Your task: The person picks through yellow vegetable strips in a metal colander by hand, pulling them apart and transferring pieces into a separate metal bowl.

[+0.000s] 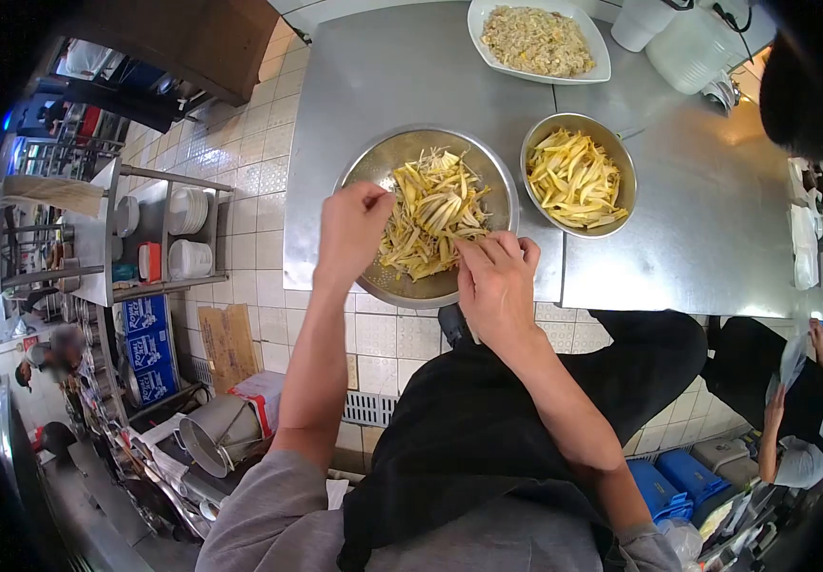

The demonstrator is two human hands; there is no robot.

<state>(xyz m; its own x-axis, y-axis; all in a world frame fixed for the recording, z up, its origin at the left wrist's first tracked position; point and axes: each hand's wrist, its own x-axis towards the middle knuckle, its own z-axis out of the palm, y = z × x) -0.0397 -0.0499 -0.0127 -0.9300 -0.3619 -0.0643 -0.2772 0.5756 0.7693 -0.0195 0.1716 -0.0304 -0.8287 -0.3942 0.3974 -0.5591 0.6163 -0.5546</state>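
Observation:
A wide perforated metal colander (499, 181) on the steel table holds a heap of slender yellow, bud-like pieces (435, 205), some with pale, stringy ends. My left hand (356, 227) is over the colander's left side, fingers curled in together; what they hold, if anything, is hidden. At the lower right rim, my right hand (502, 286) reaches over the heap's edge, its thumb and fingers closed on one of the yellow pieces. To the right stands a metal bowl (632, 181) full of cleaner-looking yellow pieces (575, 179).
A white dish (605, 69) of fried-rice-like food sits at the table's (659, 257) back. White containers (683, 52) stand at its far right corner. A shelf rack (111, 238) with plates is left across the tiled floor. Another person (802, 400) is at the right.

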